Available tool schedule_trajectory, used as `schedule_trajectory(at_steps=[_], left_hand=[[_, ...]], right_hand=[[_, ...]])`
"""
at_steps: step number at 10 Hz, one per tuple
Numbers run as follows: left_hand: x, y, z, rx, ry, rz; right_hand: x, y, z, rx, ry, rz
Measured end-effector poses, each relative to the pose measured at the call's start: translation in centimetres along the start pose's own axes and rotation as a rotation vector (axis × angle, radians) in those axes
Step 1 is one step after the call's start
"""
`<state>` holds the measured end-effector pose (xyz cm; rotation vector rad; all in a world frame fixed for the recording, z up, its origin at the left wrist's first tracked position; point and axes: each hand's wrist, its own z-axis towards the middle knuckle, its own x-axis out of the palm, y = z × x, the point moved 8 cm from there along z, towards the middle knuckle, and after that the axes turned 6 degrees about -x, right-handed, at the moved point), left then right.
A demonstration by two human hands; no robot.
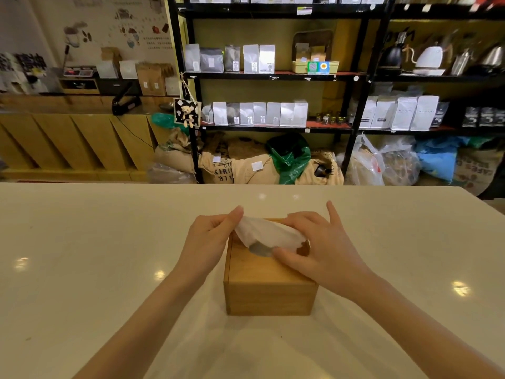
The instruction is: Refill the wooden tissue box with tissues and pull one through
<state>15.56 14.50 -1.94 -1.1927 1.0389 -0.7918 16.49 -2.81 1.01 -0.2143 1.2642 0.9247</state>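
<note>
A square wooden tissue box stands on the white table, straight in front of me. A white tissue sticks out of the oval slot in its lid, spread flat above the top. My left hand pinches the tissue's left edge between thumb and fingers, beside the box's left rim. My right hand lies over the lid's right side, its thumb and fingers on the tissue's right end, the index finger raised. The tissues inside the box are hidden.
Beyond the table's far edge stand black shelves with white and grey bags, kettles at the right, and burlap sacks on the floor. A wooden counter runs along the left.
</note>
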Motion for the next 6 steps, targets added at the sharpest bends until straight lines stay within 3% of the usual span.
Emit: schedule_trajectory(at_steps=[2, 5, 6], left_hand=[[0.0, 0.5, 0.1, -0.048, -0.006, -0.052], [0.1, -0.5, -0.2, 0.006, 0.013, 0.066], [-0.1, -2.1, -0.3, 0.001, 0.048, 0.097]], right_hand=[[-0.5, -0.8, 0.4, 0.037, -0.028, 0.118], [-0.5, -1.0, 0.4, 0.087, -0.014, 0.248], [-2.0, -1.1, 0.3, 0.114, -0.029, 0.406]])
